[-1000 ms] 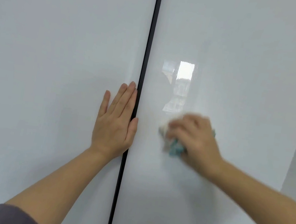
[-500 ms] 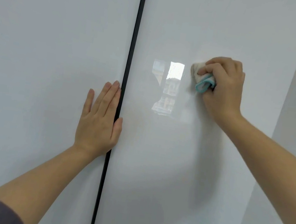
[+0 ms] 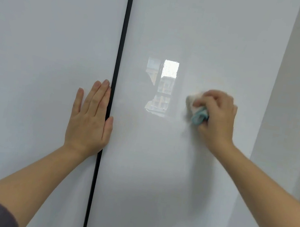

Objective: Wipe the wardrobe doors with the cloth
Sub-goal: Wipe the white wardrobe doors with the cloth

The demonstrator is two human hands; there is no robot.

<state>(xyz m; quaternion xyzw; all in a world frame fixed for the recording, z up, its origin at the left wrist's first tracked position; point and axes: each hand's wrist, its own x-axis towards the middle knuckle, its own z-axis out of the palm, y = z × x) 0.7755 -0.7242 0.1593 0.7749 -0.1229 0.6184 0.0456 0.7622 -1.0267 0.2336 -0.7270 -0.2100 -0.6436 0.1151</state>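
Two white wardrobe doors are seen, the left door (image 3: 46, 59) and the right door (image 3: 154, 182), both cut off above and below, with a dark gap (image 3: 123, 31) between them. A window reflection (image 3: 160, 87) is shown on the right door. The left hand (image 3: 89, 120) is laid flat with straight fingers on the left door, its thumb across the gap. The right hand (image 3: 218, 121) is blurred; its fingers are curled round the cloth (image 3: 197, 111), which is pressed on the right door just right of the reflection. The cloth is mostly hidden and seems white and teal. Compared with half a second ago, the right hand and cloth are found lower, while the left hand is kept in place.
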